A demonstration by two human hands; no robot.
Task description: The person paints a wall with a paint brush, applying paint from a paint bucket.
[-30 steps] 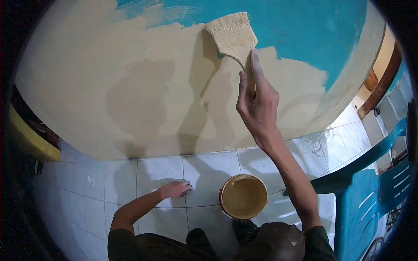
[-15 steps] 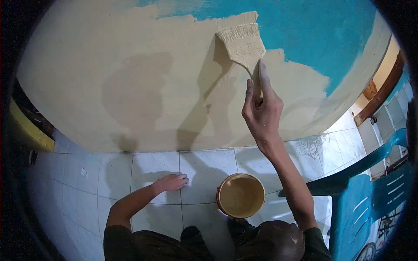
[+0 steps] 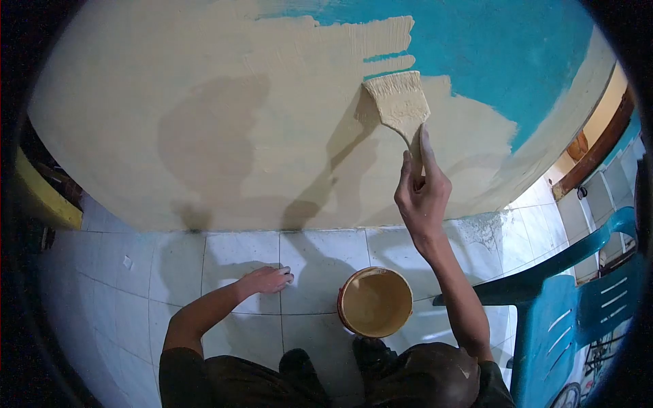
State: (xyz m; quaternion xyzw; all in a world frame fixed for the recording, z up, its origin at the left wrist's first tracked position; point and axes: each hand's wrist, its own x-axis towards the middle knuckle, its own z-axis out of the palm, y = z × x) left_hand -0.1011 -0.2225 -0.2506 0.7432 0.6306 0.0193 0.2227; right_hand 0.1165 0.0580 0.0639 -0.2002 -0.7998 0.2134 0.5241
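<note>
A wide paintbrush [image 3: 402, 103], presumably light, soft-bristled and best gripped by its stiff handle, is being pinched by the right hand [image 3: 423, 197] against the far wall [image 3: 299, 122], while the left hand's [image 3: 268, 279] loosely curled grip is being hidden, its contents untellable.

I count 2 grips on the head cam, i.e. 1 L grip [image 3: 269, 279] & 1 R grip [image 3: 425, 197]. Tools: 1 brush [image 3: 403, 100]. Containers: 1 bucket [image 3: 343, 314]. Walls: 1 wall [image 3: 211, 163], w/ 2 main colours, cream paint [image 3: 122, 136] & blue paint [image 3: 496, 54]. Furn.: 1 chair [image 3: 547, 340], partly cut off. Footwear: I see 2 dark shoes [image 3: 297, 367]. Wheels: 1 wheel [image 3: 566, 396], partial, bottom R. Floor tiles [image 3: 326, 251]: lots, can't get an exact no. from my end.
</note>
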